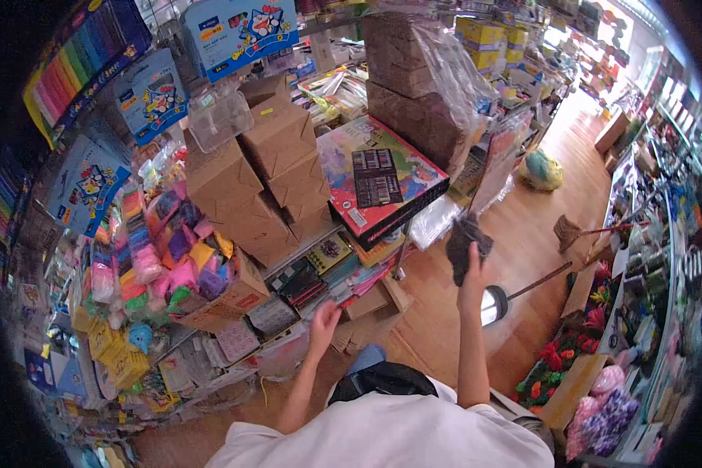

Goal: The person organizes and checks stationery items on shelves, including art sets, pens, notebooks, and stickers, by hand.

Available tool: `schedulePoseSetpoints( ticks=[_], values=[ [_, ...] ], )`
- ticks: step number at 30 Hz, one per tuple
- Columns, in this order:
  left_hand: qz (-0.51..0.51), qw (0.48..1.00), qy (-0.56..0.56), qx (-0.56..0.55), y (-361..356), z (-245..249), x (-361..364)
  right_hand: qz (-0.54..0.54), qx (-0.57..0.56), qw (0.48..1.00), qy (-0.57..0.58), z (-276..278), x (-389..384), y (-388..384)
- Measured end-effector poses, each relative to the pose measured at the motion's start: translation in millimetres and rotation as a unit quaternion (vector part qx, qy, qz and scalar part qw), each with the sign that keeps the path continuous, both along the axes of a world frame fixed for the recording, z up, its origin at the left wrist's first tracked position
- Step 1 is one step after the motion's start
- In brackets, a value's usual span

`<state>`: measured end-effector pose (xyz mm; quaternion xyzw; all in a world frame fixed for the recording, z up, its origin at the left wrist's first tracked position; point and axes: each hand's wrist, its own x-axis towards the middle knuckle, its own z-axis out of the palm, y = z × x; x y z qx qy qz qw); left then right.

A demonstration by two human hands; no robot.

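My right hand [472,282] is closed around a dark grey cloth [466,248], held out over the wooden floor. The cloth hangs crumpled beside the plastic-wrapped goods at the shelf's end. My left hand [324,321] is at the front of the low shelf, its fingers closed near a small red strip [346,302]. Whether they grip that strip or something else is too small to tell. Flat packs and booklets [351,273] lie just beyond this hand. Above them sits a large art set box [382,175] with a colourful lid.
Brown cartons [269,168] are stacked left of the art set. Bags of coloured clay [164,249] fill a box further left. On the floor are a long-handled dustpan [494,304], a broom [568,232] and a wrapped bundle [541,170]. Artificial flowers [550,359] line the right side.
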<state>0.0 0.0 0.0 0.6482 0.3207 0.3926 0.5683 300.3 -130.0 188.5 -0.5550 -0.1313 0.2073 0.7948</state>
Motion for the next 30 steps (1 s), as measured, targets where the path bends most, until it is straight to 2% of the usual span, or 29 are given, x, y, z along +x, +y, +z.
schedulePoseSetpoints(
  ticks=[1, 2, 3, 5, 6, 7, 9, 11, 12, 13, 14, 15, 16, 17, 18, 20, 21, 23, 24, 27, 30],
  values=[
    [0.011, 0.998, 0.049, -0.035, 5, 25, 1, -0.003, -0.012, 1.000, -0.010, 4, -15, 3],
    [0.028, 0.996, 0.077, 0.044, 3, 71, 8, 0.002, -0.044, 0.999, -0.003, 24, -26, 5],
    [0.045, 0.992, 0.080, 0.092, 8, 99, 70, 0.010, -0.078, 0.997, -0.023, 26, 19, 31],
    [0.061, 0.980, 0.067, 0.176, 30, 136, 91, 0.024, -0.044, 0.966, -0.255, 31, 30, 69],
    [0.064, 0.980, 0.071, 0.174, 37, 154, 101, 0.039, -0.114, 0.940, -0.319, 52, 25, 83],
    [0.093, 0.974, 0.078, 0.190, 39, 169, 114, 0.055, -0.185, 0.903, -0.384, 76, 21, 96],
    [0.127, 0.967, 0.085, 0.204, 45, 175, 136, 0.131, -0.050, 0.817, -0.559, 79, 30, 144],
    [0.188, 0.953, 0.090, 0.220, 53, 167, 153, 0.290, -0.073, 0.726, -0.619, 57, 27, 166],
    [0.193, 0.955, 0.072, 0.214, 57, 163, 159, 0.297, -0.072, 0.724, -0.618, 50, 21, 172],
    [0.201, 0.954, 0.076, 0.207, 61, 152, 159, 0.328, -0.107, 0.642, -0.685, 42, 12, 172],
    [0.115, 0.982, 0.076, 0.133, 65, 135, 156, 0.357, -0.138, 0.549, -0.743, 34, 7, 169],
    [0.028, 0.996, 0.070, 0.056, 70, 114, 155, 0.370, -0.133, 0.544, -0.741, 35, 6, 165],
    [0.019, 0.957, 0.175, 0.230, 77, 98, 158, 0.379, -0.134, 0.553, -0.730, 42, 6, 159],
    [0.029, 0.958, 0.180, 0.219, 75, 82, 157, 0.389, -0.134, 0.564, -0.716, 45, 7, 156],
    [0.020, 0.981, 0.135, 0.138, 71, 85, 157, 0.394, -0.141, 0.533, -0.735, 41, 14, 164],
    [0.027, 1.000, 0.006, -0.006, 68, 93, 164, 0.392, -0.135, 0.515, -0.750, 35, 23, 185],
    [0.041, 0.999, 0.008, -0.010, 68, 103, 165, 0.380, -0.136, 0.502, -0.765, 33, 27, 197],
    [0.082, 0.980, 0.104, 0.152, 69, 123, 167, 0.369, -0.127, 0.502, -0.772, 21, 37, 239],
    [0.071, 0.974, 0.145, 0.161, 68, 120, 164, 0.354, -0.145, 0.492, -0.782, 17, 41, 261],
    [0.072, 0.979, 0.126, 0.143, 62, 142, 166, 0.324, -0.172, 0.493, -0.789, 3, 55, 339],
    [0.129, 0.976, 0.122, 0.128, 59, 136, 168, 0.315, -0.205, 0.472, -0.798, -4, 66, 419]
  ],
)
